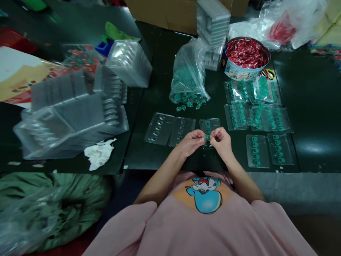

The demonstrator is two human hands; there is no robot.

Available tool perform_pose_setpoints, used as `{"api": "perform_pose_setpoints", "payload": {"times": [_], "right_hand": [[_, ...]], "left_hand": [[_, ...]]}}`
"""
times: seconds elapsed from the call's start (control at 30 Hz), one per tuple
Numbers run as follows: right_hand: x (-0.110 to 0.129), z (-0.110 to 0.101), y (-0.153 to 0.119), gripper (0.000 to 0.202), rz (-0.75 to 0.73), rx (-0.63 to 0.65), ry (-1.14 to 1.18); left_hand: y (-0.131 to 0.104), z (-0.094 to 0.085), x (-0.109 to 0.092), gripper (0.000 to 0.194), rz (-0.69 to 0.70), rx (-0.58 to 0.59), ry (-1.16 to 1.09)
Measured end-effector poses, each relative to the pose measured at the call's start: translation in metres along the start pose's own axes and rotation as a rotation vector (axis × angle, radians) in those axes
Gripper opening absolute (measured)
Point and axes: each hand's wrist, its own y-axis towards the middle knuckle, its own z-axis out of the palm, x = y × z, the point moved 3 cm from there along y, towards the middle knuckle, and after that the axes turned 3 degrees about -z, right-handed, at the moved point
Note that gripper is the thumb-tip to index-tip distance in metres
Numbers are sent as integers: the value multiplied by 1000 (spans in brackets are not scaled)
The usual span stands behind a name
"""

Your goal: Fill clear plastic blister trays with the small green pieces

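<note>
My left hand (192,143) pinches a small translucent green plastic piece (207,137) between thumb and fingertips. From the other side, the closed fingertips of my right hand (222,143) meet the same piece. Both hands are over a clear plastic blister tray (216,122) with green pieces in its upper slots; its lower part is mostly hidden. To the left lie two more clear trays, one (183,128) beside my left hand and another (160,128) farther out. Beyond the hands, loose green pieces (189,103) spill from a clear bag (188,71).
Filled trays (257,151) lie to the right, with more overlapping behind them (269,117). A round tin (243,73) of red packets and yellow-handled scissors (270,73) stand beyond. Stacked clear trays (74,117) and a crumpled white tissue (99,154) occupy the left.
</note>
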Motion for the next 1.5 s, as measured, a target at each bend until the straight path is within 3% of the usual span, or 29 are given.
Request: {"api": "perform_pose_setpoints", "payload": {"times": [0.17, 0.4, 0.6, 0.77, 0.9, 1.03, 1.13, 1.27, 1.37, 1.5], "right_hand": [[-9, -8, 6, 25, 40, -25, 80], [-14, 3, 3, 25, 112, 37, 259], [-16, 6, 0, 41, 384, 93, 353], [-13, 4, 3, 47, 436, 117, 415], [-11, 7, 3, 47, 452, 153, 442], [-15, 9, 2, 45, 438, 163, 519], [-20, -2, 5, 47, 417, 87, 566], [-20, -25, 10, 44, 359, -11, 489], [-15, -24, 7, 41, 380, 105, 389], [-14, -10, 2, 42, 422, 225, 346]], "left_hand": [[1, -5, -4, 32, 81, -79, 75], [10, 1, 0, 33, 264, -216, 66], [6, 1, -1, 22, 366, -309, 377], [5, 5, -2, 20, 363, -298, 388], [7, 6, 2, 26, 308, -313, 185], [8, 6, 4, 34, 176, -241, -32], [5, 4, -4, 34, 133, -227, -97], [0, 3, -20, 33, 233, -264, 1], [1, 12, -21, 32, 274, -210, 133], [5, 18, -12, 34, 216, -130, 157]]}}
